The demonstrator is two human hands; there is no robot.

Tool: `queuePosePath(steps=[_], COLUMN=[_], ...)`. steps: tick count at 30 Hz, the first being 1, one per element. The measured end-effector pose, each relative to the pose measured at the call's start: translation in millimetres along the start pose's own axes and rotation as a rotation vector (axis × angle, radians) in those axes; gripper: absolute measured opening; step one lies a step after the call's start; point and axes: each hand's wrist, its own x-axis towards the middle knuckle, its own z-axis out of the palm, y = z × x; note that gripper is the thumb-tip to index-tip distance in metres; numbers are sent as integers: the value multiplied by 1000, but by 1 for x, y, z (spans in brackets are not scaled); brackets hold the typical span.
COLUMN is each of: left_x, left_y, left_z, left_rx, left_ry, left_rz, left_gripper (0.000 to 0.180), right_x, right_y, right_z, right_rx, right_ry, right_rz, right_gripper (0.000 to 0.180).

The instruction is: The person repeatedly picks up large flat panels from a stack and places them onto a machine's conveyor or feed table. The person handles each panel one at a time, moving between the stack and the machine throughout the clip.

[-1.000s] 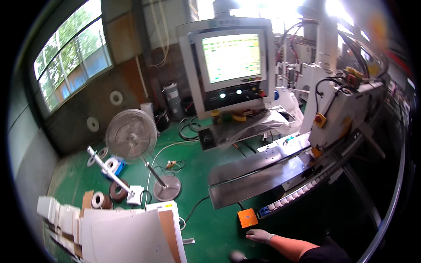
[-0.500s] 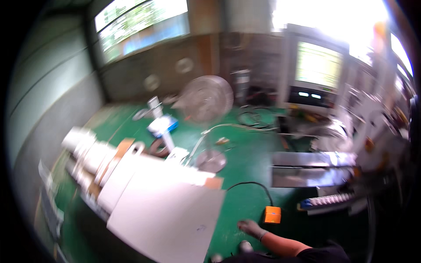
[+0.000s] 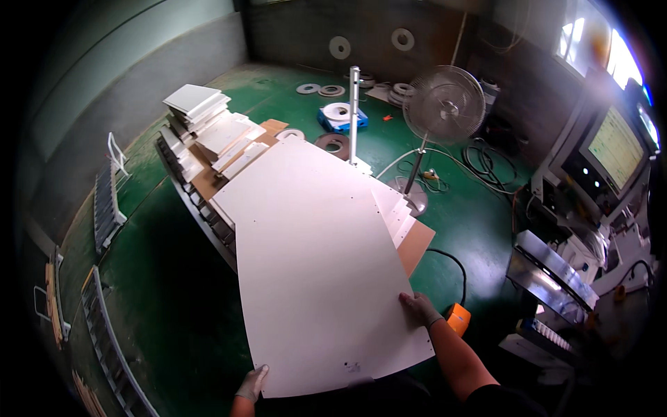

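A large white panel (image 3: 313,257) with small dark holes near its edges stretches away in front of me. Its far part overlies the stacked boards. My left hand (image 3: 253,382), gloved, grips the near left corner with the thumb on top. On the right edge, a little farther up, my gloved right hand (image 3: 420,310) holds the same panel, its thumb on the upper face and the other fingers mostly hidden below. A dark mark shows near the panel's front edge.
Stacks of white boards (image 3: 198,104) lie beyond the panel on a roller stand. A floor fan (image 3: 445,105) stands far right of it. An orange foot pedal (image 3: 458,320) sits by my right hand; a machine with a screen (image 3: 614,149) is at right. Metal roller frames (image 3: 111,340) stand left.
My view has swung left. My left hand has come into view, and both hands now hold the panel; earlier my right hand was apart from it, over the floor.
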Motion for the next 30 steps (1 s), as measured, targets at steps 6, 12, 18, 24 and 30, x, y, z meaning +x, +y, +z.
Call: queuePosePath(steps=[6,12,18,24,30], left_x=[67,153,175,146,115], left_y=[36,109,126,123,96], left_z=[7,103,200,316,392], left_rx=[-254,-3,115,211,486], left_ry=[-152,78,-28,-104,-203], left_rz=[128,342,508,681,667], left_gripper=[50,40,48,53,53], right_x=[-15,-127,-239,-326,-387], right_y=[107,143,167,255,353], right_z=[-14,-27,-67,-95,-115], right_rx=[216,169,260,311,287], right_ry=[74,479,728,919,973], right_rz=[35,66,186,303,367], right_gripper=[68,66,58,68,67])
